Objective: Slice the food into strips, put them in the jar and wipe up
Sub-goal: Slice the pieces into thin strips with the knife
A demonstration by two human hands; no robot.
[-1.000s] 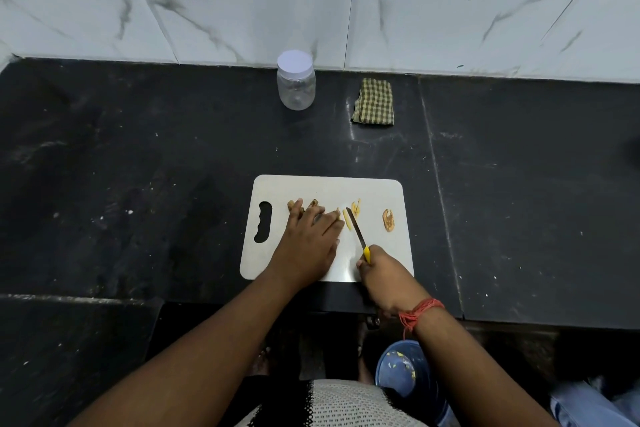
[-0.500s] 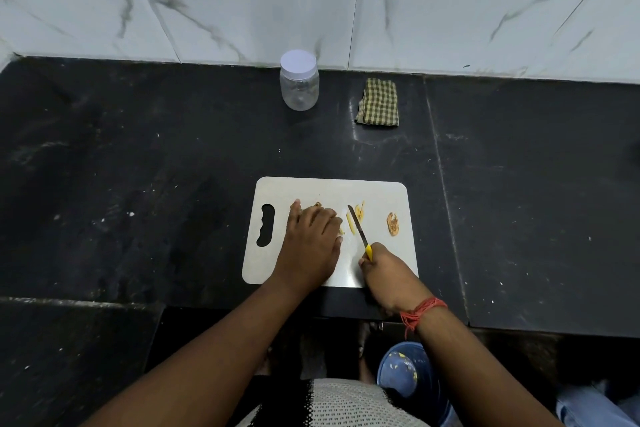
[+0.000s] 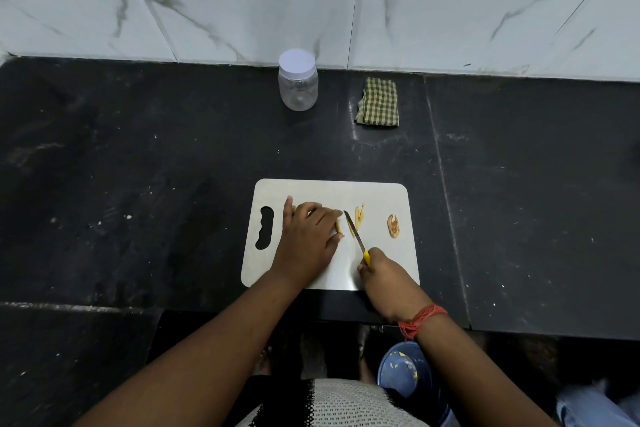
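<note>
The food [image 3: 337,226] is pinned on the cutting board [image 3: 377,194] under the curled fingers of the left hand [image 3: 306,239]. Just beside it, the knife [image 3: 355,234] is gripped by the right hand [image 3: 386,281]. Cut strips [image 3: 359,216] lie right of the blade; the lidded jar [image 3: 298,80] stands well apart by the wall.

Yellow strips [image 3: 359,215] lie on the white board [image 3: 381,194]; lidded jar [image 3: 298,80] (empty) and checked cloth [image 3: 378,101] behind.
</note>
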